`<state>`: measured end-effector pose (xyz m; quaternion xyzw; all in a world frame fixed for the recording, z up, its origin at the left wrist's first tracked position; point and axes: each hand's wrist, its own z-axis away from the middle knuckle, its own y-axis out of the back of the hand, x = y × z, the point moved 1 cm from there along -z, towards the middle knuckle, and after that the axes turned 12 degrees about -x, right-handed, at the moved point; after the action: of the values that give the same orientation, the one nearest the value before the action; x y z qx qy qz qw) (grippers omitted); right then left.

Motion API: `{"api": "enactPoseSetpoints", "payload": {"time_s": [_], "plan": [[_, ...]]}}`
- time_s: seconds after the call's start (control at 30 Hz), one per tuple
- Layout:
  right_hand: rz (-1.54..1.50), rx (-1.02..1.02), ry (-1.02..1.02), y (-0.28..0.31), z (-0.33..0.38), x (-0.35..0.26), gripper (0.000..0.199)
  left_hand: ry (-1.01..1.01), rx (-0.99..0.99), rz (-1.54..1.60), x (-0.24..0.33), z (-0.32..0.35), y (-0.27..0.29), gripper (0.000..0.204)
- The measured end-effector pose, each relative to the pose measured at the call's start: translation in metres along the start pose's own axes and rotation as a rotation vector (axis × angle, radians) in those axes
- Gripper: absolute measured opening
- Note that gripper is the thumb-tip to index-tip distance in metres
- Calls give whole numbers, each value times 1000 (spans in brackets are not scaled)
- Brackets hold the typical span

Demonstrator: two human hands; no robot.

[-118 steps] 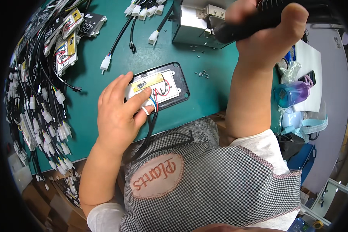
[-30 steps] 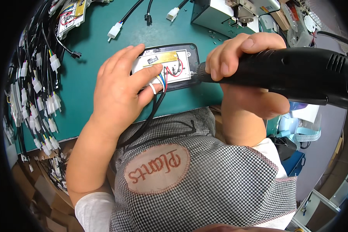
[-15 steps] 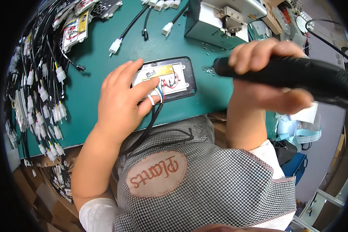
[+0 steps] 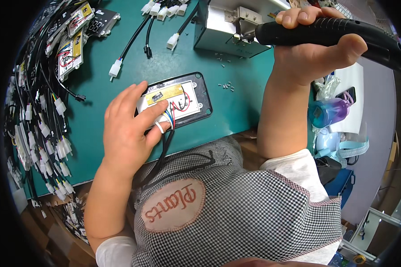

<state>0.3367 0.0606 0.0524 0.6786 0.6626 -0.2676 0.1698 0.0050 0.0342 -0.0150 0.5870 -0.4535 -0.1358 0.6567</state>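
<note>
My left hand point(image 4: 125, 127) lies over the left end of a black plastic housing point(image 4: 204, 94), thumb and fingers pressing it to the mat. Inside the housing sits a white circuit board point(image 4: 192, 107) with a yellow strip and thin coloured wires. A black cable point(image 4: 159, 161) runs from it over the table's near edge. My right hand point(image 4: 307, 62) is wrapped round a black electric screwdriver point(image 4: 325, 33), held nearly level. Its nose is at the metal mechanism on the front of a silver screw feeder point(image 4: 218, 33); the exact contact of the tip cannot be made out.
Loose small screws point(image 4: 227, 86) lie between the housing and the feeder. Bundled cables with white connectors point(image 4: 43, 129) hang along the left edge, below more circuit boards point(image 4: 71, 58). More connector cables point(image 4: 116, 69) lie at the back. A bluish-purple bottle point(image 4: 327, 111) lies at the right.
My right hand has carried the screwdriver up and away from beside the loose screws to the feeder's mechanism. My left hand still holds the housing; the whole view has shifted slightly.
</note>
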Motion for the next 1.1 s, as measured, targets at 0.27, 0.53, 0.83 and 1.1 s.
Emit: {"api": "enactPoseSetpoints", "payload": {"time_s": [0.27, 0.53, 0.83, 1.1], "plan": [[-65, -32, -9, -2, -2, -17, 82, -21, 42, -16, 2, -3, 1, 45], [-11, 361, -133, -68, -8, -31, 72, -18, 42, -9, 1, -2, -1, 45], [-488, -468, -197, -84, 32, -27, 93, 9, -96, 76, -15, 12, 17, 63], [-517, -661, -131, -135, 60, -5, 95, 47, 7, 98, -23, 15, 10, 64]]}}
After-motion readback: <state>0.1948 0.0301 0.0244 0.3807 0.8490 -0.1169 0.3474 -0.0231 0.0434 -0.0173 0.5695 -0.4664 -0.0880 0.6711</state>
